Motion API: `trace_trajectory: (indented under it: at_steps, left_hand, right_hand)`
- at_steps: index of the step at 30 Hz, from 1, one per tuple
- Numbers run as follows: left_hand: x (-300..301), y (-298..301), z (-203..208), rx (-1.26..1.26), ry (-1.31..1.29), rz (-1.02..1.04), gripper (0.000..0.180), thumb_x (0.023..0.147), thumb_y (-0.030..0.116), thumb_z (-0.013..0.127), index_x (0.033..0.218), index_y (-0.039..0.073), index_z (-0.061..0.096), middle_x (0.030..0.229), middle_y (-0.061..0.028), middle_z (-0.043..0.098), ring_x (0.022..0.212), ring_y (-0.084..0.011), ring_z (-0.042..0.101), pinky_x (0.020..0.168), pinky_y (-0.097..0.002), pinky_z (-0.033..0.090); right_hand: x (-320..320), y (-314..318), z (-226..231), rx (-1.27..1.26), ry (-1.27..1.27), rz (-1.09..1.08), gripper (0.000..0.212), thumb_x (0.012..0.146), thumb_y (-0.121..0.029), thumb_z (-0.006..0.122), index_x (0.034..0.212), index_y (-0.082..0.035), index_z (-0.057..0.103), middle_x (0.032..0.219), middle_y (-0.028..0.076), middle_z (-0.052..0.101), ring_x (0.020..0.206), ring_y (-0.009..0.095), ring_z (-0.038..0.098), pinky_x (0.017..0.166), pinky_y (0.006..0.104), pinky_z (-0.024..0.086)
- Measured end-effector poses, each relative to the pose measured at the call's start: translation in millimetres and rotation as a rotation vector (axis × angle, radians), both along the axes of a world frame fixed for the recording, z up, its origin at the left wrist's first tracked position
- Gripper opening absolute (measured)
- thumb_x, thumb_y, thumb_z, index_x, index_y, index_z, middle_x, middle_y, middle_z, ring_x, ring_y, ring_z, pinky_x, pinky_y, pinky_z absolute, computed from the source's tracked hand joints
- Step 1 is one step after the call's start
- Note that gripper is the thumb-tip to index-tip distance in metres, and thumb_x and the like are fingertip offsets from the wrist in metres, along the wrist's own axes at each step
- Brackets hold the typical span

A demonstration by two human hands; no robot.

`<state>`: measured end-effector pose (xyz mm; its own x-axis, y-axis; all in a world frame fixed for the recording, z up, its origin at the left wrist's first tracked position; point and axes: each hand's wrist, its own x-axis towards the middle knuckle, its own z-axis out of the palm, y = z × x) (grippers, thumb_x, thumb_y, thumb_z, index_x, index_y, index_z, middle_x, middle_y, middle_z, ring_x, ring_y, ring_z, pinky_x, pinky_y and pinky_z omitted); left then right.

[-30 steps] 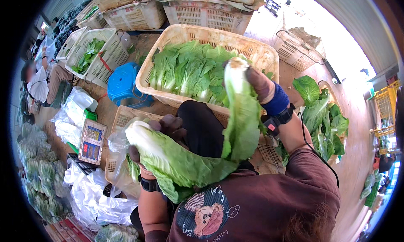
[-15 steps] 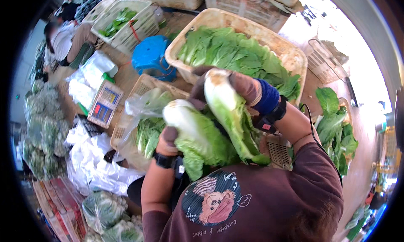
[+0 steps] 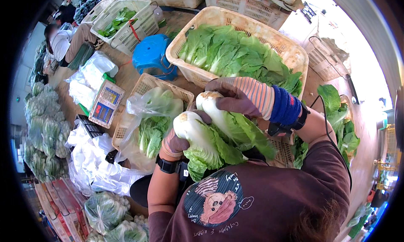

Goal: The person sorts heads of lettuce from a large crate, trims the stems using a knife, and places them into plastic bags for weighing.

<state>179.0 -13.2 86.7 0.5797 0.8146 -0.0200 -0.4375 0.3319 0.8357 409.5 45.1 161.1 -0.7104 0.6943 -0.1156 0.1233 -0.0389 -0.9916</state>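
Two heads of Chinese cabbage with white butts and green leaves are held side by side before my chest. My left hand, in a striped glove with dark fingers, is wrapped round the left Chinese cabbage. Gloved the same way, my right hand grips the right Chinese cabbage near its white butt. Both butts point away from me, and the leaves hang toward my shirt. Beyond the hands stands a large cream crate of leafy greens.
Left of my hands, a smaller crate holds greens in a clear plastic bag. Nearby are a blue stool, a scale and white plastic bags. Bagged vegetables lie lower left. A person sits far left.
My right hand has come down and turned with its cabbage, bringing the two butts closer together. The left cabbage has shifted slightly right and down.
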Motion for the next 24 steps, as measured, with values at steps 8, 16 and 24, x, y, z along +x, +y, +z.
trace_trajectory:
  at_steps: [8,16,24]
  left_hand:
    - [-8,-9,-28,-0.065,-0.045,-0.147,0.091,0.071,0.064,0.062,0.132,0.001,0.037,0.128,-0.0149,0.047,0.116,-0.0273,0.047,0.098,-0.0416,0.040]
    - [111,14,21,0.255,-0.284,-0.588,0.058,0.074,0.055,0.061,0.087,-0.001,0.059,0.108,-0.0204,0.057,0.099,-0.0361,0.055,0.086,-0.0444,0.046]
    - [92,25,-19,0.037,-0.206,-0.381,0.080,0.067,0.057,0.071,0.116,-0.002,0.047,0.110,-0.0182,0.058,0.100,-0.0311,0.057,0.089,-0.0442,0.047]
  right_hand:
    - [52,-21,35,0.379,-0.367,-0.062,0.024,0.080,-0.014,0.067,0.102,-0.006,0.062,0.089,0.010,0.064,0.080,0.026,0.062,0.070,0.0330,0.050]
    - [161,-87,62,0.549,-0.364,-0.124,0.019,0.076,-0.006,0.065,0.095,-0.006,0.069,0.081,0.011,0.067,0.067,0.022,0.063,0.060,0.0291,0.050]
    - [333,-194,-14,0.026,-2.064,-1.001,0.041,0.086,-0.031,0.059,0.123,-0.013,0.054,0.123,0.014,0.053,0.108,0.029,0.055,0.089,0.0401,0.048]
